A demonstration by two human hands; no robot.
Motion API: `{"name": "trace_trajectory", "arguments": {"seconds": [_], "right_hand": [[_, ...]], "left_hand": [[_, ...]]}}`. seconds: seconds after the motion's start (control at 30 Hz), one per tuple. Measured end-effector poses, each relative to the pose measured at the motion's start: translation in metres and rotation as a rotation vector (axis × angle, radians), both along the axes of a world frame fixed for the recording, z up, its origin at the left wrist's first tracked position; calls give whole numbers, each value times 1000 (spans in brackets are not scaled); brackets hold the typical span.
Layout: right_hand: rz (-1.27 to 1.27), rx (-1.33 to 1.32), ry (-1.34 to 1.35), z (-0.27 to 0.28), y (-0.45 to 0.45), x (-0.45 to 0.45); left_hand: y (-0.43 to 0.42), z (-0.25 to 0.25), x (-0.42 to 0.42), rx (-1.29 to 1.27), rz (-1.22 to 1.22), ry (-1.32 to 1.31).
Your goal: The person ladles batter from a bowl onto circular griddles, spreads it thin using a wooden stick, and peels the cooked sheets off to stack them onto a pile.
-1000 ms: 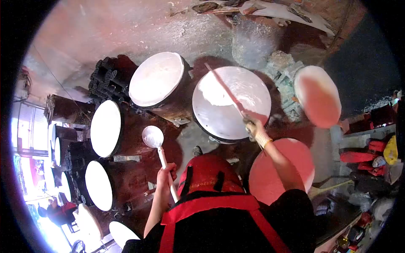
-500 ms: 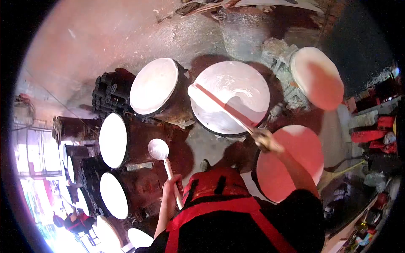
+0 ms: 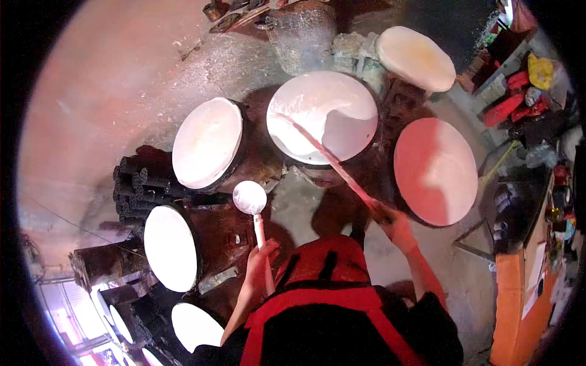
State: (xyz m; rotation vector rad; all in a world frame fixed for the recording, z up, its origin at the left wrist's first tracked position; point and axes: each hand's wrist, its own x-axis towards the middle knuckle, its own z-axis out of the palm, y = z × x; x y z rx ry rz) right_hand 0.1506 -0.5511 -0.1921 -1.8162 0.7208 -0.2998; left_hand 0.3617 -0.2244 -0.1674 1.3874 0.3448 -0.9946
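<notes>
My left hand (image 3: 262,251) is wrapped round the pale handle of a ladle (image 3: 249,197), which is held with its round white bowl up, in front of my body. My right hand (image 3: 395,227) grips a long wooden stick (image 3: 342,171). The stick slants away to the left across a round, dark-walled vat (image 3: 323,177). Its far end meets the pale, creamy liquid (image 3: 348,97) near the left side, and I cannot tell how deep it goes. A curved grey shadow lies on the liquid. I wear a red apron (image 3: 323,262).
Round vats with white tops stand at the left (image 3: 207,143), lower left (image 3: 171,249) and right (image 3: 436,171). Dark cylindrical briquettes (image 3: 137,183) are stacked at the left. A grey bucket (image 3: 302,36) stands at the back. An orange-sided table (image 3: 508,305) is at the right.
My view has turned, so the right-hand vats sit higher. The stick's far end has gone from showing above the vat to meeting the liquid. Both hands still hold their tools.
</notes>
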Motion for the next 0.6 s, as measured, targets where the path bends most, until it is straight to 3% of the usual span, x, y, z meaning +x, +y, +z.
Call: {"name": "trace_trajectory", "arguments": {"seconds": [0.03,0.07,0.1,0.17,0.2,0.23,0.43,0.5,0.6], "right_hand": [[-58,-41,-18,-6,23,-12],[-118,-80,-40,-13,41,-15],[-215,-81,-149,-25,58,2],[-358,-75,-308,-50,97,77],[-380,-75,-327,-57,110,126],[-397,-73,-351,-65,119,178],[-512,-147,-377,-86,124,427],[-721,-148,-368,-87,128,457],[-644,-197,-363,-96,141,425]], "left_hand": [[14,0,1,16,-17,-21],[14,20,-2,205,-40,-27],[31,13,0,180,-38,-22],[72,-4,-4,132,-26,-14],[80,23,-10,35,26,137],[88,31,-16,195,50,21],[159,43,-51,190,346,0],[188,25,-57,164,405,11],[212,8,-64,160,433,28]]}}
